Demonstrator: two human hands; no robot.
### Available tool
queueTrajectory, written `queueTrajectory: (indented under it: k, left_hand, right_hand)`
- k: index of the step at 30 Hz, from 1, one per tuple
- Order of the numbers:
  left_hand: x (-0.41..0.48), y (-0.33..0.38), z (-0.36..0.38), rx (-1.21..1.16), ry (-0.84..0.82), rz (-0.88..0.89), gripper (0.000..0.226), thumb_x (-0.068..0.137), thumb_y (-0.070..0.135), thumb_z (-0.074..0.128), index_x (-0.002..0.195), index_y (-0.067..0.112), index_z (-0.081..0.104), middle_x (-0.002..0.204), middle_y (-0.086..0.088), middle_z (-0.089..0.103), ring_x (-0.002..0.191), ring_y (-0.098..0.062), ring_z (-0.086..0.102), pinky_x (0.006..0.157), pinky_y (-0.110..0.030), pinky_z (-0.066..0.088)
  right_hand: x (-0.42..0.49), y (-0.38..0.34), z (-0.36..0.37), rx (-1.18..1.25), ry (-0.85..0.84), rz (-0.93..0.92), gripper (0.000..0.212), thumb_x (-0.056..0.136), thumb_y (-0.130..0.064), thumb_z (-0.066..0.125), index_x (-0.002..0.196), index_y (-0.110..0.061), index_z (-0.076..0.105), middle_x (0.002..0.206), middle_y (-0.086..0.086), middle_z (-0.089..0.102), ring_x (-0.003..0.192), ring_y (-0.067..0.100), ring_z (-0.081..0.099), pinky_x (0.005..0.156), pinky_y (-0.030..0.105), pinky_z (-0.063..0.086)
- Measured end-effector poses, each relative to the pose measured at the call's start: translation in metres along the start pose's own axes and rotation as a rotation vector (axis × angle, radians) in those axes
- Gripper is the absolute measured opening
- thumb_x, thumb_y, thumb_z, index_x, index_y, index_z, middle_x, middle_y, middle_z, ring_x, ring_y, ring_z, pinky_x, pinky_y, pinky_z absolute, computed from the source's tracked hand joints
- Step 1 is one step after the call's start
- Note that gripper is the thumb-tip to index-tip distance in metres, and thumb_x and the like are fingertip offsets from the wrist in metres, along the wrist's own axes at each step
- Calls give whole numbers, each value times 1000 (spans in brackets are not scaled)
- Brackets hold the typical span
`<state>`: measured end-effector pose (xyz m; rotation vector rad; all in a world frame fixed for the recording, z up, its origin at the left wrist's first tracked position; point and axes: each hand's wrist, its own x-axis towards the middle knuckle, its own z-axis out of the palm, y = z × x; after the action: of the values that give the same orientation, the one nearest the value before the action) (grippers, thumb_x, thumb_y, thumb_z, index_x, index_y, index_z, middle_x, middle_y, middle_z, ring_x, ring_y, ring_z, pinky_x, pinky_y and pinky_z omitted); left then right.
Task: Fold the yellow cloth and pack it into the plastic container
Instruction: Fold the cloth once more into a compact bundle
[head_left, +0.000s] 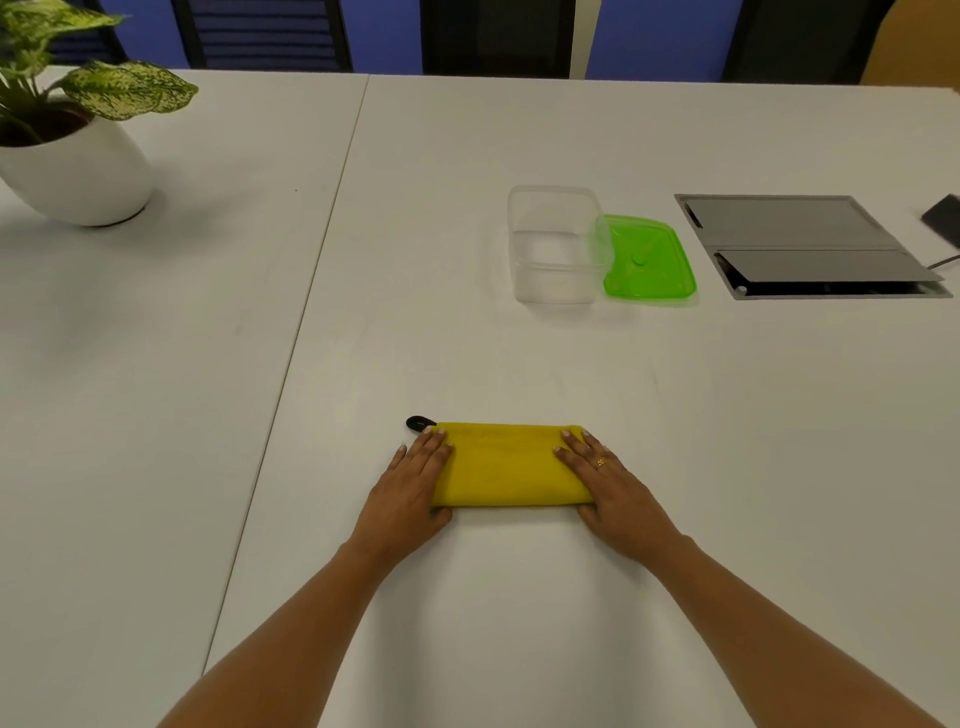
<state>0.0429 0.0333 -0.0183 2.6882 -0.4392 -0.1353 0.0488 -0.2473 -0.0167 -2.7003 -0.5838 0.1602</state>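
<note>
The yellow cloth (506, 464) lies folded into a flat rectangle on the white table (467, 597), near its front middle. A small black loop (418, 423) sticks out at the cloth's far left corner. My left hand (410, 488) rests flat on the cloth's left end, fingers straight. On the right end my right hand (613, 483) presses down with straight fingers; it wears a ring. The clear plastic container (556, 244) stands open and empty farther back, right of centre. Its green lid (649, 260) lies beside it on the right.
A potted plant in a white pot (78, 171) stands at the far left. A grey cable hatch (800, 244) is set into the table at the right, with a dark device (943, 215) at the edge. Chairs stand behind the table.
</note>
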Motion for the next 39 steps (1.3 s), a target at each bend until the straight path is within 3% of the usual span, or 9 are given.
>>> queueTrajectory:
  k: [6,9,12,15,18,26,31,34,39]
  left_hand:
    - [-7,-8,-28,-304,270,-150,57,63,44,53,110,12,62,121,-5,63,129,-21,45,117,-47,10]
    - [-6,-15,-44,-439,336,-263,50,65,44,55,100,10,61,98,-2,65,101,-15,55,117,-48,21]
    - [-2,-23,-55,-665,378,-406,37,77,31,65,108,14,55,95,0,61,95,-19,57,86,-35,49]
    - [1,-34,-60,-724,400,-465,36,89,26,58,122,16,47,102,-5,58,90,-20,56,64,-19,45]
    - [3,-46,-61,-655,410,-532,39,92,28,52,127,14,42,100,-12,57,83,-22,54,59,-24,43]
    - [0,-67,-59,-427,385,-708,43,92,18,55,130,2,44,127,-23,56,119,-37,49,92,-45,44]
    - [7,-50,-51,26,272,-400,42,91,12,51,132,7,45,144,-15,43,139,-30,30,116,-45,20]
    - [13,-34,-40,81,166,-233,44,96,21,42,139,12,38,153,-8,30,145,-23,15,119,-41,9]
    - [7,-29,-18,111,59,-276,53,99,37,25,148,19,11,159,-6,10,147,-22,2,119,-42,3]
  right_hand:
    - [11,-15,-12,166,75,12,52,83,-8,61,132,-12,46,143,9,44,136,23,37,113,28,22]
    - [22,-31,-18,380,87,160,40,83,-18,59,121,-19,48,117,6,62,105,24,59,90,29,43]
    - [37,-47,-16,609,119,307,34,89,-21,57,121,-16,45,103,2,64,90,16,60,76,28,49]
    - [53,-67,-9,798,99,475,33,91,-20,56,121,-9,49,90,3,63,83,15,58,69,23,47]
    - [66,-86,2,828,35,582,36,93,-25,53,124,-9,48,108,13,63,94,24,59,73,30,44]
    - [82,-112,16,700,31,556,39,92,-29,54,124,-7,48,120,17,60,105,29,59,79,31,48]
    - [83,-120,24,515,101,441,42,93,-27,52,128,-6,42,126,14,49,111,26,52,94,37,48]
    - [83,-123,26,447,51,405,45,94,-30,50,131,-7,39,130,14,47,116,25,50,96,35,45]
    - [82,-127,25,252,120,251,47,94,-20,47,138,-10,35,145,9,39,132,23,37,107,31,34]
